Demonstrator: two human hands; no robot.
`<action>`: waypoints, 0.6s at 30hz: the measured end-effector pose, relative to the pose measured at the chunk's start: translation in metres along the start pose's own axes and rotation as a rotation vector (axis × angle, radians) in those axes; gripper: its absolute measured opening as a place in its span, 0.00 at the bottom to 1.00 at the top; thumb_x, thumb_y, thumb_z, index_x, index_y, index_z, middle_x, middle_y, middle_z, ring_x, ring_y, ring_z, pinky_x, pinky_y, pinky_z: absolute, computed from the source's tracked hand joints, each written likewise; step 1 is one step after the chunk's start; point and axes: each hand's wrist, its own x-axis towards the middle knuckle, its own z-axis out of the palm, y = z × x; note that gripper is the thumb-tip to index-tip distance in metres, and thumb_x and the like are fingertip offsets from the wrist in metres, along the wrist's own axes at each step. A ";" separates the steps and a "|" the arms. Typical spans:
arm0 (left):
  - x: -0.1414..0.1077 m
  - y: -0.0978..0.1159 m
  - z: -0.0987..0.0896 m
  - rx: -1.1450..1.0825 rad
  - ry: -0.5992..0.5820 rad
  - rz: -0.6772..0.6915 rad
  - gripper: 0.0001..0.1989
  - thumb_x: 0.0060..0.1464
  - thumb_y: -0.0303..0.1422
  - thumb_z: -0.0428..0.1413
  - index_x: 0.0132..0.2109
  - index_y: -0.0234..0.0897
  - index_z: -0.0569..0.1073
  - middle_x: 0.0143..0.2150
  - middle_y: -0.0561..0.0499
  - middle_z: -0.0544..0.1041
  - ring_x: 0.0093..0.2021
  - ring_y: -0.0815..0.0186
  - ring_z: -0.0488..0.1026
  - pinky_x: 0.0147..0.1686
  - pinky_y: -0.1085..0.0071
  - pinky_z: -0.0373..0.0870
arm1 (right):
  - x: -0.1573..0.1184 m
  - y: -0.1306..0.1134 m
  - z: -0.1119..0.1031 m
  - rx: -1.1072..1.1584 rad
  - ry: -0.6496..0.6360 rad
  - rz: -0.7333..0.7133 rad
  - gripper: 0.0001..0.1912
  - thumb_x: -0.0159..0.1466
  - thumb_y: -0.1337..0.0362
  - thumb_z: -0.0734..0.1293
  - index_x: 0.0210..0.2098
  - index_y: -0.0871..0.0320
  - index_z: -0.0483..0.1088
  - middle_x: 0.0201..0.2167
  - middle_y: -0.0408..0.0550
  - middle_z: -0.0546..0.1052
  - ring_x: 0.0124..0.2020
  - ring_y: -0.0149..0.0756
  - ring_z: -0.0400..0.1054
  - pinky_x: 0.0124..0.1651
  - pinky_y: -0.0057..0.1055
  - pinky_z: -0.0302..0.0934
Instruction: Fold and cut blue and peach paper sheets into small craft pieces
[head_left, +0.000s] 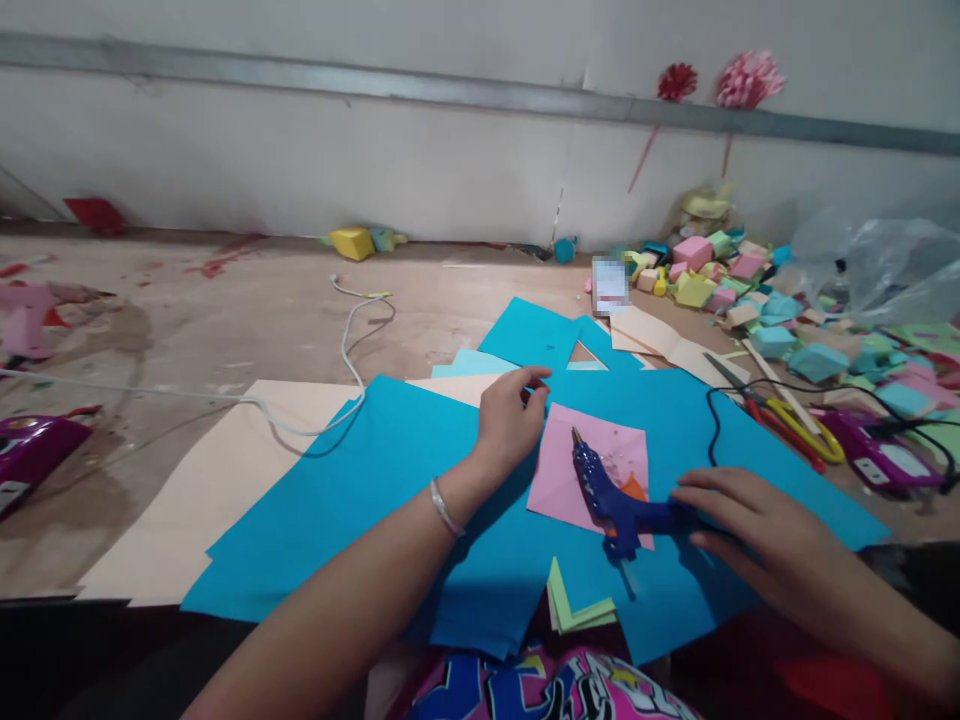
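Glue gun (pixel 601 498), pink ppr (pixel 556 470), blue ppr (pixel 405 480) arnd

Losing part of a pink glue gun (pixel 26 318) and of a purple box (pixel 39 448) past the left edge, and of a clear plastic bag (pixel 889 265) past the right. Seeing a small card (pixel 610 286), upper right, only as blurred blocks. Missing the handle's end of a blue glue gun (pixel 594 485) behind the right hand (pixel 761 525), lower right, leaving contact unclear. Not seeing inside the curled left hand (pixel 510 415), centre. Cutting a printed garment (pixel 551 692) short at the bottom edge.
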 end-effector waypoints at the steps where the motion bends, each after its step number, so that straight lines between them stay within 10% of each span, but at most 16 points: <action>1: 0.001 0.000 -0.001 -0.024 0.002 -0.022 0.13 0.58 0.26 0.54 0.48 0.36 0.77 0.38 0.48 0.80 0.33 0.67 0.75 0.36 0.70 0.73 | -0.005 -0.005 0.010 -0.020 -0.027 0.008 0.17 0.67 0.62 0.63 0.55 0.49 0.69 0.51 0.54 0.76 0.49 0.51 0.73 0.45 0.46 0.73; 8: 0.001 0.000 -0.004 -0.125 -0.008 -0.105 0.16 0.55 0.24 0.52 0.49 0.35 0.75 0.38 0.48 0.79 0.29 0.70 0.73 0.29 0.73 0.71 | -0.001 -0.013 0.039 0.033 0.038 0.031 0.17 0.67 0.72 0.59 0.54 0.56 0.68 0.47 0.55 0.76 0.49 0.46 0.70 0.49 0.43 0.69; 18: -0.001 0.000 -0.003 0.041 -0.048 0.006 0.17 0.53 0.20 0.51 0.48 0.35 0.75 0.41 0.47 0.78 0.39 0.64 0.75 0.41 0.66 0.73 | -0.017 0.008 -0.008 0.083 0.143 0.194 0.23 0.67 0.65 0.60 0.59 0.38 0.63 0.51 0.51 0.74 0.52 0.49 0.70 0.49 0.48 0.69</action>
